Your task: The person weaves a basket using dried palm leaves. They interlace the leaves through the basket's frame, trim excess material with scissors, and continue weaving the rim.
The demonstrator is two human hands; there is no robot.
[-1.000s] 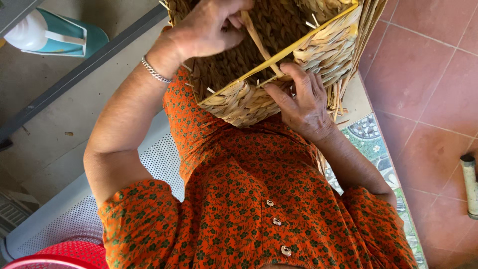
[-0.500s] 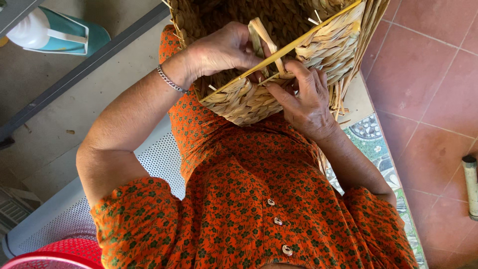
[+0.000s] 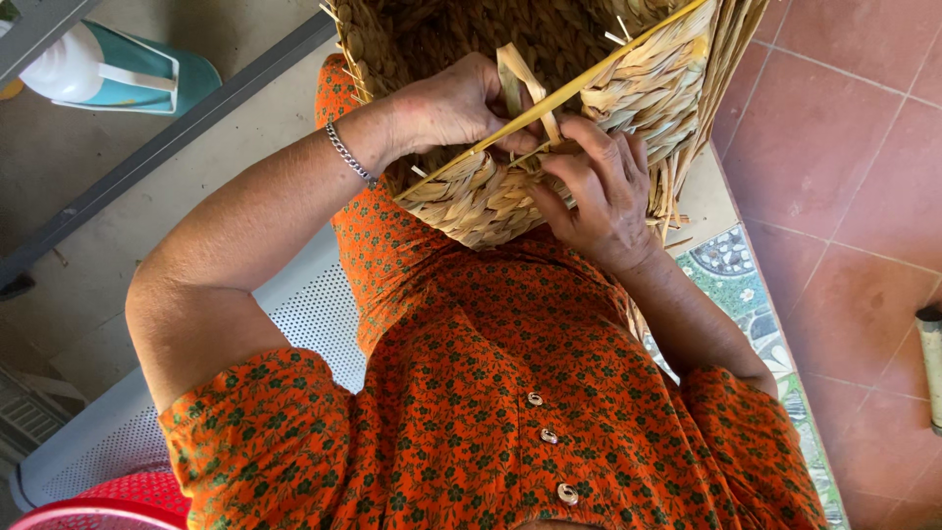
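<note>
So I've got this half-woven basket of dried tan straw (image 3: 549,118) sitting on my lap, tipped against the front of my orange flowered button-up dress (image 3: 491,393), with loose ends sticking out along its right side. A thin yellow cane rod (image 3: 589,83) runs slantwise across the rim, from lower left up to the top right.

My left hand (image 3: 446,108) comes in over the rim, fingers pinched together on a flat strip of pale straw (image 3: 520,83) that stands up just behind the rod. There's a silver chain bracelet (image 3: 350,155) on that wrist. My right hand (image 3: 599,191) is pressed against the outside of the weave right below the rod, fingers curled and closed on the strand ends there, fingertips touching the left hand's fingertips. Both hands meet at pretty much the same spot on the rim.

Around me: I'm on a white perforated metal bench (image 3: 304,324), a red plastic mesh thing (image 3: 118,496) pokes in at the bottom left corner, and a teal and white plastic jug (image 3: 118,69) lies on the grey concrete up in the left corner. To my right is reddish floor tile (image 3: 844,147) and a patterned mat (image 3: 736,265) peeking out from under the basket.
</note>
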